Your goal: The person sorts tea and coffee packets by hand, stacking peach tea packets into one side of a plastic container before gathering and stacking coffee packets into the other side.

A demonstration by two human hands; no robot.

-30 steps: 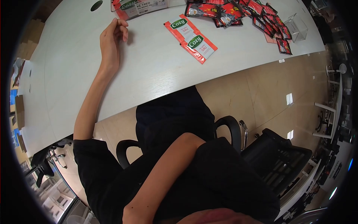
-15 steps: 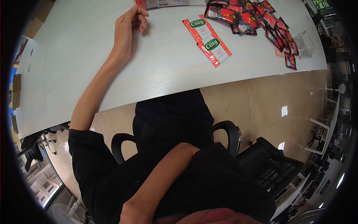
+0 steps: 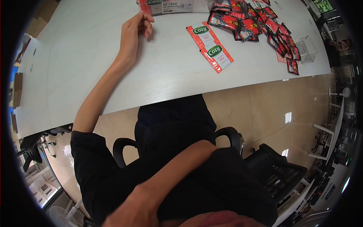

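My left hand (image 3: 137, 32) rests on the white table with its fingers loosely curled and slightly apart, holding nothing. Its fingertips lie just below a box (image 3: 177, 6) with a printed label. To the right of that hand, two joined Cozy sachets (image 3: 210, 47), red and white with green logos, lie flat on the table. My right forearm crosses in front of my chest. Only the back of my right hand (image 3: 132, 208) shows at the bottom of the view, blurred, and its fingers are hidden.
A heap of red and black sachets (image 3: 261, 26) covers the table's upper right. Beside it stands a clear plastic container (image 3: 307, 49). The table's front edge runs before my lap. An office chair (image 3: 276, 170) stands at my right on the tiled floor.
My right hand has shifted down and left, with more of the forearm across my chest. The view has tilted slightly, showing more of the box. My left hand keeps its place and pose.
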